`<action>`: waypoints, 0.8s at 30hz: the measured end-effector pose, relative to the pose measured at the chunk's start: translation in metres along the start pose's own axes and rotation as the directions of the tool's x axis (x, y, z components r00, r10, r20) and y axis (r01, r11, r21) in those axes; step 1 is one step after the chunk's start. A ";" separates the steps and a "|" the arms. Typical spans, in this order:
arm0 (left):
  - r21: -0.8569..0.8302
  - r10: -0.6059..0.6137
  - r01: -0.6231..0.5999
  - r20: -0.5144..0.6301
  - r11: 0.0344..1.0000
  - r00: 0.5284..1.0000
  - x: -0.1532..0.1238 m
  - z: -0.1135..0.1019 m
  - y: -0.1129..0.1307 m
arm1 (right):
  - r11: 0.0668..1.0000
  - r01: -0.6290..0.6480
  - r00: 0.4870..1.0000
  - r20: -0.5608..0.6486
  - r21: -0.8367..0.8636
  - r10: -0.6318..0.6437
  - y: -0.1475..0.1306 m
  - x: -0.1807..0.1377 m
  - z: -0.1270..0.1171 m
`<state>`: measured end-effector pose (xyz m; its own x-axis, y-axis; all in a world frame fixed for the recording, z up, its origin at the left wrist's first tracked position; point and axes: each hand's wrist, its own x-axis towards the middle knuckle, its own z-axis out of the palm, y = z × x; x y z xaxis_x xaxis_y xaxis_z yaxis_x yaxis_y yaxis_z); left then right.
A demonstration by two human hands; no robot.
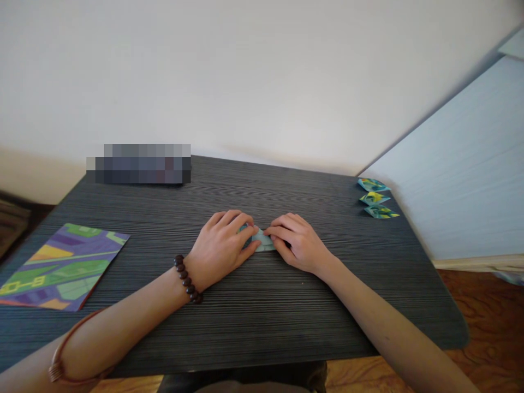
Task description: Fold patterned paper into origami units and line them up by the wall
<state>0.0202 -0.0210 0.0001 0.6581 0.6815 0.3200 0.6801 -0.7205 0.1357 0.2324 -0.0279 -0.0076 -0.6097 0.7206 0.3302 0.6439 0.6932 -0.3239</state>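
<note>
A small folded piece of light blue paper (264,242) lies on the dark table in front of me, between both hands. My left hand (224,240) covers its left part, with thumb and fingers closed on it; a darker blue patch shows under the fingers. My right hand (297,240) pinches the paper's right end between thumb and fingertips. The hands hide much of the paper, so its full shape cannot be seen. A dark bead bracelet (187,279) circles my left wrist.
Three folded paper pieces (373,198) in blue, green and yellow stand in a row at the table's back right. A patterned sheet stack (65,267) lies at the left. A blurred-out object (143,166) sits at the back left. A wall borders the dark table (262,322) behind.
</note>
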 end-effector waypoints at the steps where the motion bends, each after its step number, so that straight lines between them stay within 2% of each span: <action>1: 0.001 0.000 0.000 -0.004 1.000 1.000 0.000 0.001 0.000 | 1.000 0.010 1.000 -0.003 -0.005 -0.010 0.001 -0.001 0.000; 10: 0.003 0.013 -0.013 -0.027 1.000 1.000 -0.001 0.001 0.000 | 0.995 0.062 0.998 0.010 -0.082 -0.061 0.002 -0.005 0.001; 24: -0.005 -0.002 0.002 -0.014 1.000 1.000 -0.002 0.000 0.000 | 0.996 0.085 0.996 0.003 -0.015 -0.085 0.001 -0.014 -0.008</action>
<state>0.0192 -0.0225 -0.0003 0.6521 0.6812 0.3329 0.6797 -0.7197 0.1413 0.2450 -0.0375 -0.0051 -0.6635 0.6593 0.3536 0.5968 0.7515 -0.2812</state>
